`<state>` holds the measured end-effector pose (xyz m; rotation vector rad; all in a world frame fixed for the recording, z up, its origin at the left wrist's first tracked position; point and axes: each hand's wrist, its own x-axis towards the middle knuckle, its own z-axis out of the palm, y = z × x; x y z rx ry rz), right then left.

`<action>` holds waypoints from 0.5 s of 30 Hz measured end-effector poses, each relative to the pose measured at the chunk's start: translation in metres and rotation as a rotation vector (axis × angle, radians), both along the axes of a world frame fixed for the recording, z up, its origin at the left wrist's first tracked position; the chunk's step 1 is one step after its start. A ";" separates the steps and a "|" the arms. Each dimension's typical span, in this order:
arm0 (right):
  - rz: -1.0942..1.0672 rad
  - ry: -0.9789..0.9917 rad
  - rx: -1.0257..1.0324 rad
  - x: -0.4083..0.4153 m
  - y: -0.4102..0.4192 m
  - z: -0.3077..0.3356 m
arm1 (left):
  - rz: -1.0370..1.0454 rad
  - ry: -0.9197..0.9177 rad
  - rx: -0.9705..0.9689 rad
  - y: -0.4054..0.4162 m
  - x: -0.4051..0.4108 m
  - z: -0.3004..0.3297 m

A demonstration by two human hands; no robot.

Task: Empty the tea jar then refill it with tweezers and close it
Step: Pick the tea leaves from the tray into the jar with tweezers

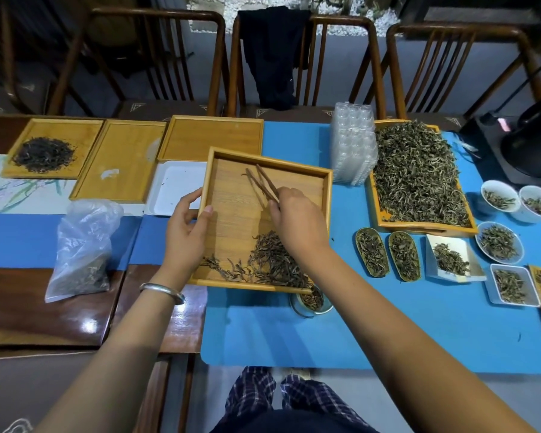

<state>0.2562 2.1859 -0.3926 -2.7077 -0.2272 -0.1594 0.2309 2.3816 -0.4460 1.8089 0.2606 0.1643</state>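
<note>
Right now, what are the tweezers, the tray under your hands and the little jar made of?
The tweezers look like dark wood or bamboo: brown, matte. The tray looks like light bamboo, with fine stripes across its floor. The jar seems to be clear glass: you can see the tea inside, and its rim shines.

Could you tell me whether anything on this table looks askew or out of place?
Yes: the bamboo tray held by the left hand sits skewed, overlapping the white tray and partly covering the tea jar.

Tea jar point(311, 303) half hidden under tray point(264, 285); kettle point(534, 142) cut off.
</note>
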 end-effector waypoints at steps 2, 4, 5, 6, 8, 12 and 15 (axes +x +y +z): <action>0.018 -0.005 -0.020 -0.004 0.001 -0.001 | 0.002 0.001 -0.001 0.001 0.001 -0.001; 0.037 0.005 -0.038 -0.012 -0.001 -0.004 | 0.003 0.004 0.001 0.001 0.001 -0.002; 0.045 0.012 -0.044 -0.017 -0.004 -0.005 | 0.005 0.007 0.001 0.001 0.001 -0.002; 0.049 0.018 -0.049 -0.023 -0.007 -0.007 | 0.007 0.012 -0.001 0.002 0.000 -0.002; 0.050 0.032 -0.059 -0.036 -0.014 -0.012 | 0.013 0.015 -0.006 0.001 0.000 -0.002; 0.045 0.065 -0.070 -0.058 -0.026 -0.021 | 0.020 0.019 -0.002 0.002 -0.002 -0.001; 0.035 0.086 -0.089 -0.072 -0.033 -0.026 | 0.020 0.018 0.004 0.002 -0.002 0.000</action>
